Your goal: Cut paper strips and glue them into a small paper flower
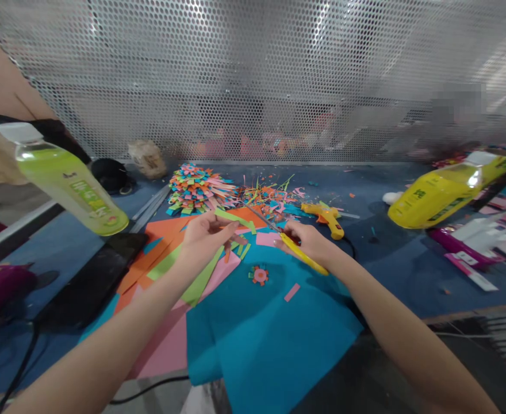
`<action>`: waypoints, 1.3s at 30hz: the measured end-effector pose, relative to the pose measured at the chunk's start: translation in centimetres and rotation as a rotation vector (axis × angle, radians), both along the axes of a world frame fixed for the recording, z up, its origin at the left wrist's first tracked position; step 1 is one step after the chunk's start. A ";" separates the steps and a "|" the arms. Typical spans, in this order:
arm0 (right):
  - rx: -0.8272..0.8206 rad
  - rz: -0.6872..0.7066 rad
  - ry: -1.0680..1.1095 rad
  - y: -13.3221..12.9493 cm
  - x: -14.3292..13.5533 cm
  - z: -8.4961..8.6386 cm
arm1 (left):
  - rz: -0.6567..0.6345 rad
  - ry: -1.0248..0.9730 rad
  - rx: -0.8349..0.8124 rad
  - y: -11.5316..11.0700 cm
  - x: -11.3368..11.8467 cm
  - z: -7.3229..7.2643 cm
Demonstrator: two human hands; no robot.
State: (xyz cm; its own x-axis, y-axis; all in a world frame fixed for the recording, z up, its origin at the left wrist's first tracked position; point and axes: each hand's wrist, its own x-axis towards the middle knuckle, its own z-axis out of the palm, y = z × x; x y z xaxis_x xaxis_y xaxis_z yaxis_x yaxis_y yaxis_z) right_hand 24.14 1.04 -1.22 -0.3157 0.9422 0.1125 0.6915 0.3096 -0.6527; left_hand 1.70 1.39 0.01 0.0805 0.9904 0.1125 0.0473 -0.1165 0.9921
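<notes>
Green strip [232, 217]: above bench [378, 276], between near and far edges, pinched in left hand's [205, 237] grip; scissors [301, 255]: in right hand's [312, 241] grip, fingers curled round; flower [260, 275]: on blue sheet [287, 339], overhanging near edge; glue gun [327, 216], scraps [274, 195], paper cone [192, 191]: toward far edge

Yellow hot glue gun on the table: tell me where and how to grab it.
Grip the yellow hot glue gun by its handle, coming from the near right side. The gun lies flat with the handle angled toward the person, so that end looks easiest to wrap. The right hand is closer, but would probably need to put down the yellow-handled scissors first.
</notes>
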 end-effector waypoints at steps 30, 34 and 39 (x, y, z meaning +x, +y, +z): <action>-0.035 -0.018 0.012 -0.5 -0.3 0.7 | -0.240 0.476 0.081 -0.2 -0.3 -0.9; -0.030 -0.037 0.013 -0.3 -0.1 0.4 | -0.227 0.907 0.234 0.1 -0.1 -1.0; -0.006 -0.045 -0.027 0.0 -0.1 0.3 | -0.049 1.066 0.129 -0.9 -1.6 -0.4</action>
State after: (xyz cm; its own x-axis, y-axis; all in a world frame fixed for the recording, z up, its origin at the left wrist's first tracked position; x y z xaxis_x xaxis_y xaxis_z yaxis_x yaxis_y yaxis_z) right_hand 24.06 1.04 -0.91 -0.2759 0.9561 0.0986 0.7218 0.2738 -0.6357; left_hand 0.11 0.47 -0.41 0.2381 0.9691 0.0640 0.8736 -0.2425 0.4219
